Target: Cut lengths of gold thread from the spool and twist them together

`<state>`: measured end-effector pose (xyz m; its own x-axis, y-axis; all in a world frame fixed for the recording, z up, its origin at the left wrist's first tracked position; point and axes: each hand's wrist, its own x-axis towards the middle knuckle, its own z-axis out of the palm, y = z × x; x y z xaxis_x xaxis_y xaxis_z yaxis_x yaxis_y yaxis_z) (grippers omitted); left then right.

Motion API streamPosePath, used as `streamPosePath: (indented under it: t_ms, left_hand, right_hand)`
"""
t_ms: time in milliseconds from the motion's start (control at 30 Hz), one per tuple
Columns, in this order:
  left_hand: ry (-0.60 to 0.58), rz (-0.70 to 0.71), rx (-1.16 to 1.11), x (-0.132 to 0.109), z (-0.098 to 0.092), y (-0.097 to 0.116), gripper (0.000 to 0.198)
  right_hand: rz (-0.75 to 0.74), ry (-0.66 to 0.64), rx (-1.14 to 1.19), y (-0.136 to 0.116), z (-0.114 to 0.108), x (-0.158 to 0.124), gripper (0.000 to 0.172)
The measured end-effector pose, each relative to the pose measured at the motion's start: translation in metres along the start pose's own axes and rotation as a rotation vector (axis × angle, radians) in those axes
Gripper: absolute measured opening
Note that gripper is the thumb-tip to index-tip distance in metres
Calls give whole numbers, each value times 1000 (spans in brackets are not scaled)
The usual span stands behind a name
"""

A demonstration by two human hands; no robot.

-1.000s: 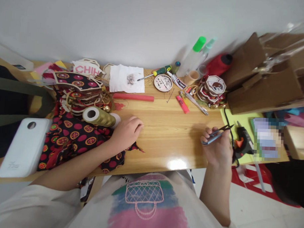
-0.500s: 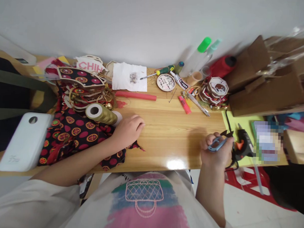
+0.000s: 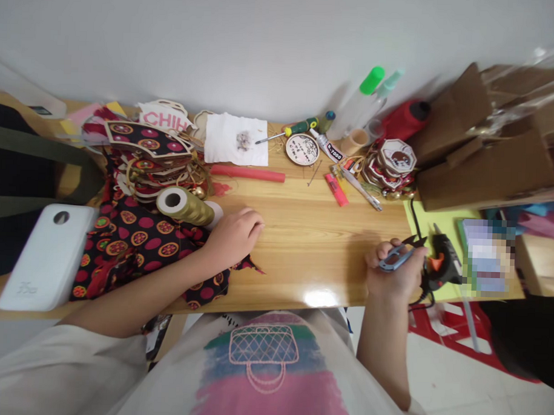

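Observation:
My left hand rests palm down on the wooden table, its heel on the edge of a black cloth with red and orange dots. Just left of its fingers lies a gold ribbon spool on its side. My right hand is at the table's right front edge, closed around small thread snips whose black tips point right. A black glue gun with an orange trigger lies right beside that hand on a green mat.
A white box sits at the left front. Stacked patterned fan shapes, a white cloth, a red stick, a screwdriver, a pink marker, bottles, round ornaments and cardboard boxes line the back.
My right hand has drawn a little toward me and to the right, tilting the snips next to the glue gun. My left hand has stayed put.

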<state>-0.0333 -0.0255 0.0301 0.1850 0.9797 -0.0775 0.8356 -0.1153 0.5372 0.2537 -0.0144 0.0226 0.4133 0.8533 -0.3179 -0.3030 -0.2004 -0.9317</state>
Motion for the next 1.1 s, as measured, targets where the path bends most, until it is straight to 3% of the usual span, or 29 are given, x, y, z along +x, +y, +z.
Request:
streamPosePath:
  t_ms: [133, 300, 367, 633, 733, 1100]
  left_hand:
    - [-9, 1, 0, 0, -1, 1, 18]
    - [-1, 4, 1, 0, -1, 1, 17]
    - [-3, 8, -2, 0, -1, 0, 17]
    - [0, 13, 5, 0, 0, -1, 17]
    - [17, 28, 13, -1, 1, -2, 18]
    - [11, 29, 21, -1, 0, -2, 19]
  right_hand:
    - [-43, 56, 51, 1, 4, -2, 51]
    - [-32, -12, -3, -2, 9, -9, 51]
    - [18, -106, -72, -3, 12, -14, 51]
    - [441, -702, -400, 7, 39, -61, 50]
    - [511, -823, -421, 14, 53, -72, 50]
    - [505, -879, -450, 20, 73, -70, 49]
